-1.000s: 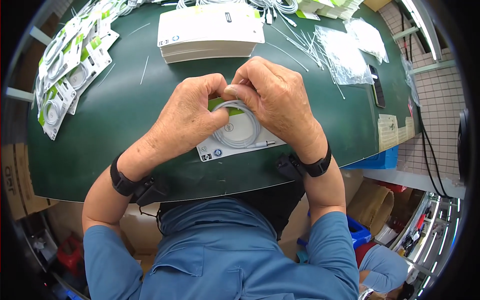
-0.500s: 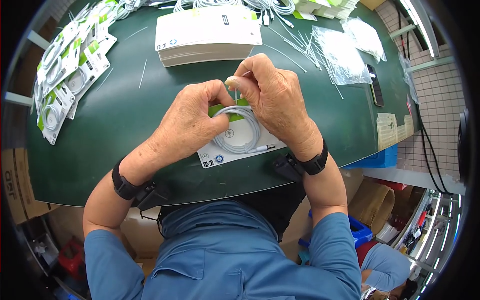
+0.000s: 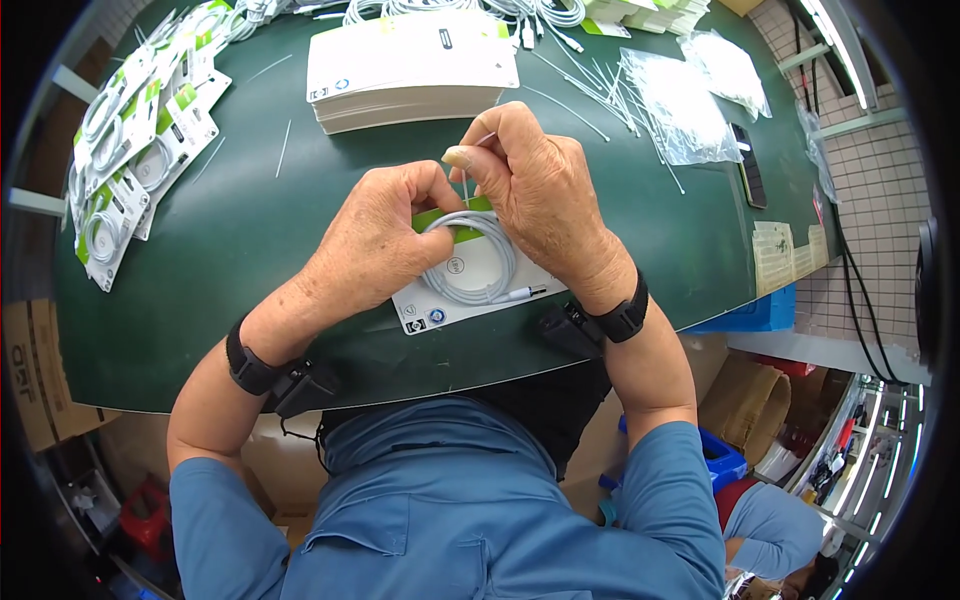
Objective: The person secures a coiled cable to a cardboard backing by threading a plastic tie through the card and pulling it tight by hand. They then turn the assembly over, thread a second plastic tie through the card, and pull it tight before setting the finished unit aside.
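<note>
A coiled white-grey cable (image 3: 511, 252) lies on a white and green backing card (image 3: 425, 303) near the table's front edge, its plug pointing right. My left hand (image 3: 375, 232) is closed on the coil's upper left, fingertips over the card. Just above the coil, my right hand (image 3: 550, 205) pinches a thin white cable tie (image 3: 465, 188), which stands up from the card's green part. Where the tie passes round the cable is hidden by my fingers.
Behind my hands stands a stack of cards (image 3: 410, 65). Carded cables (image 3: 110, 160) pile up at left. Loose cable ties (image 3: 610, 95), plastic bags (image 3: 680, 105) and a phone (image 3: 750, 165) lie at right. Coiled cables (image 3: 480, 12) are at the back. Another person (image 3: 775, 530) is at lower right.
My right hand has moved slightly left and up, with the cable tie still pinched. My left hand stays on the coil; the view has shifted a little.
</note>
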{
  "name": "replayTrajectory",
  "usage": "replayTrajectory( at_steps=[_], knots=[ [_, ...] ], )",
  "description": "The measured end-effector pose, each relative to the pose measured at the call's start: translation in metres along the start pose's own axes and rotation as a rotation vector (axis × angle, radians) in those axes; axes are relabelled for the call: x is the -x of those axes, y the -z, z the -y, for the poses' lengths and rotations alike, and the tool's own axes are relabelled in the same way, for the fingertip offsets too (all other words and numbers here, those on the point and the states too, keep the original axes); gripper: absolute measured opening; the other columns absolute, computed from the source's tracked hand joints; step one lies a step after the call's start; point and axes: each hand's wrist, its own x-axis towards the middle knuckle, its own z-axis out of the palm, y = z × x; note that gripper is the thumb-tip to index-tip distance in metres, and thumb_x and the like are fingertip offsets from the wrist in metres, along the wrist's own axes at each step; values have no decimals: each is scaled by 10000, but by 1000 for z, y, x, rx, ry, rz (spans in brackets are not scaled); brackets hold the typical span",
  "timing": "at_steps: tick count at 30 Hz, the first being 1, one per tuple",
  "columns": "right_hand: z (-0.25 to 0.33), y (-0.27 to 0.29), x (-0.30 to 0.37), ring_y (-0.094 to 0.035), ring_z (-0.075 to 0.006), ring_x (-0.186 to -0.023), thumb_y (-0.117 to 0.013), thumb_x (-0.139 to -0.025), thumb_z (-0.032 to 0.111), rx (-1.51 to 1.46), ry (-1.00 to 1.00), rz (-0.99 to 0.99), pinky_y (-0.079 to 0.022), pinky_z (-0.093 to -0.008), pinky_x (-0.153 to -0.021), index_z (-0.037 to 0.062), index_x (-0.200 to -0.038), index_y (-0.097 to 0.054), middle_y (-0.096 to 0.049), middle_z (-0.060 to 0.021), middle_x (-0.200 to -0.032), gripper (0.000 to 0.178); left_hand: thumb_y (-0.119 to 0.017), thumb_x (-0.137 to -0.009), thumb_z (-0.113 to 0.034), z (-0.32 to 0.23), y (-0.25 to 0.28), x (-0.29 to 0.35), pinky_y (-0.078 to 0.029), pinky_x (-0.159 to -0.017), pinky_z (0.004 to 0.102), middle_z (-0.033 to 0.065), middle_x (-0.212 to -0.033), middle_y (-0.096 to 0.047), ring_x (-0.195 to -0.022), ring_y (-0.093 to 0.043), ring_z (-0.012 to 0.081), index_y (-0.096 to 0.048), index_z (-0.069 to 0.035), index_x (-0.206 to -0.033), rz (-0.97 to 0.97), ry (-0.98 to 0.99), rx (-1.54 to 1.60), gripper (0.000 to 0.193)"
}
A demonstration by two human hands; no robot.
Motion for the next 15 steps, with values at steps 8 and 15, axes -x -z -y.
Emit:
replayTrajectory(
  at_steps=[8,15],
  knots=[
    [1,2,2,-718,-183,-614,-655,-1019,117,-27,-72,27,-558,-279,-527,27,-1016,-547,-710,-95,-743,141,-627,-772,39,1,-2,1,-539,-701,299,70,-788,-673,-738,-620,107,-648,32,-858,18,16,-27,89],
    [3,5,1,-714,-191,-601,-645,-1028,140,-26,-105,47,-546,-289,-508,23,-1021,-541,-719,-99,-767,157,-625,-780,44,1,-6,3,-537,-721,291,57,-799,-674,-757,-612,97,-649,32,-856,24,71,10,81]
  ],
)
